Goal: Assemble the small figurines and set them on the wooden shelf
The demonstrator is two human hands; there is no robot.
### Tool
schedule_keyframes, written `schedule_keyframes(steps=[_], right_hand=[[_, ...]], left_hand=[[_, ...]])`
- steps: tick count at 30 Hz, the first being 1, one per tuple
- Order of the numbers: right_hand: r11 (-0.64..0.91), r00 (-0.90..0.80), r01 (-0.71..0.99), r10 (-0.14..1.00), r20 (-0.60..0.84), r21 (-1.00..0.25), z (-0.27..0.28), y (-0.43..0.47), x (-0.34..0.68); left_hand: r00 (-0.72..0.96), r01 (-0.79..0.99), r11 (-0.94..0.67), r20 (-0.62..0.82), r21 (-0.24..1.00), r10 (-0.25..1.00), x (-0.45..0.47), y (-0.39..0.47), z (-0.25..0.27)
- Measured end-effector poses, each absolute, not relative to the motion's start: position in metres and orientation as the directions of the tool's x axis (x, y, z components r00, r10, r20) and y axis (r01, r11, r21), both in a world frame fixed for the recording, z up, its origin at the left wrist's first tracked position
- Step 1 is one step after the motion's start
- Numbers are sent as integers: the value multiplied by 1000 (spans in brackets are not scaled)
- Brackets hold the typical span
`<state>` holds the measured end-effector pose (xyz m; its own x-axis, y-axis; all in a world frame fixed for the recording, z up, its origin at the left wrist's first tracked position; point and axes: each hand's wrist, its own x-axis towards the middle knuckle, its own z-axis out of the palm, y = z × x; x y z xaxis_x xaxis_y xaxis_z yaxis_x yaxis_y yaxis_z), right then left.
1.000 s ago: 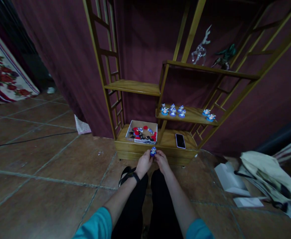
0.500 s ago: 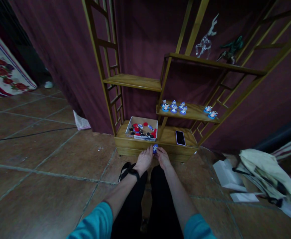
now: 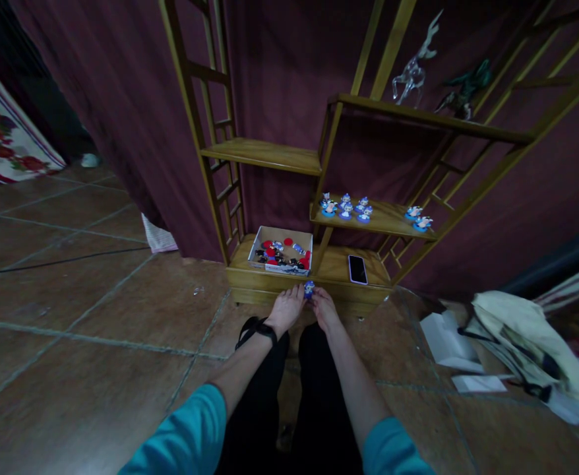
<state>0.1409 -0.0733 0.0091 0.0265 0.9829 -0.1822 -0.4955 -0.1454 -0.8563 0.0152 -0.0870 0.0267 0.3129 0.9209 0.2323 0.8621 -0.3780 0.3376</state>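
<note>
Left hand (image 3: 287, 309) and right hand (image 3: 324, 307) are both holding one purple-blue figurine (image 3: 309, 289), fingers narrow, in front of the wooden cabinet base (image 3: 250, 282). Open cardboard box (image 3: 285, 233) and smartphone (image 3: 357, 270) are resting on top.

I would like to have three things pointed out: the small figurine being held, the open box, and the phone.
Held figurine (image 3: 309, 289): head view, on its body.
Open box (image 3: 275, 233): head view, on its inner back wall.
Phone (image 3: 357, 270): head view, middle of its dark screen.
</note>
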Motion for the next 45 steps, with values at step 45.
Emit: schedule_keyframes(steps=[45], right_hand=[[-152, 2, -499, 984, -176, -853, 6, -68, 138]], left_hand=[[191, -88, -21, 38, 996, 981, 12, -57, -5]])
